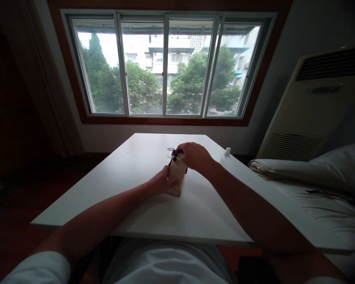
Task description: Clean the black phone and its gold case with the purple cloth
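Observation:
A pale phone (177, 173) stands tilted over the middle of the white table, its back with round camera lenses facing me. My left hand (164, 181) is closed around the phone's lower left side, the thumb lying across its back. At the top edge, by the lenses, my right hand (192, 154) is bent over with fingers pinched together. A dark purple piece that looks like cloth (173, 152) shows beside these fingertips; most of it is hidden. Dark edges also show on both sides behind the phone. Just beyond it lies a thin, round-rimmed object, perhaps glasses (170, 150).
The white table (106, 189) reaches toward a window (165, 67). A clear bottle with a white top (226, 156) stands near the table's right edge. On the right are a bed with folded bedding (286, 169) and a tall air conditioner (310, 102).

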`<state>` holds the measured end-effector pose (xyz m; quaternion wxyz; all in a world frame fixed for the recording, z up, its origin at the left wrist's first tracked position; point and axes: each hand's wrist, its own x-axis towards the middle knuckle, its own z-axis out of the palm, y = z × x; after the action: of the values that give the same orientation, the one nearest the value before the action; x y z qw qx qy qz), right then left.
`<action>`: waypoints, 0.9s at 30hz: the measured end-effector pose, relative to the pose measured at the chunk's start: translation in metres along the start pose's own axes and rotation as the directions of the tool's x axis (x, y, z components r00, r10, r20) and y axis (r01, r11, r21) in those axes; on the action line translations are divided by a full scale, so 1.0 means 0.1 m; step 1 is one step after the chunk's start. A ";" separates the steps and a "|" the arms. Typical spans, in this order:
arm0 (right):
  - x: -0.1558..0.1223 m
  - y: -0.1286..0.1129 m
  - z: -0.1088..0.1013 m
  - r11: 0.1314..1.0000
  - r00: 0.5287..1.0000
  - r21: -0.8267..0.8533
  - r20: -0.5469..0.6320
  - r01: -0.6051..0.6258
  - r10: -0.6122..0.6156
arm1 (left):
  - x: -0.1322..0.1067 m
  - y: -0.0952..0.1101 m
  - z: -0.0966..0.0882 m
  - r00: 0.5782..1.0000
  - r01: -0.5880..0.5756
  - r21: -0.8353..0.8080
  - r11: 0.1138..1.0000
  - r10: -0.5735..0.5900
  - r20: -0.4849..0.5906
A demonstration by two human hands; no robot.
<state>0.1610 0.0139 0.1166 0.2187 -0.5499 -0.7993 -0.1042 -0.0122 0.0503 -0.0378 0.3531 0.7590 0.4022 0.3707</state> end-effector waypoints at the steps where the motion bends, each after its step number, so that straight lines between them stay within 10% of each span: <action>1: 0.01 0.01 0.01 1.000 1.000 0.012 -0.004 0.002 -0.002 | 0.01 -0.01 0.00 1.000 0.008 0.015 1.000 -0.008 -0.028; 27: -0.22 -0.20 -0.33 0.941 0.966 0.252 -0.183 0.225 -0.182 | -0.06 0.18 -0.03 0.992 -0.121 -0.004 0.993 0.120 -0.045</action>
<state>0.1570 -0.0248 0.1370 0.3419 -0.4190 -0.8391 -0.0590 -0.0110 0.0382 -0.0230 0.3233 0.7722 0.3624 0.4096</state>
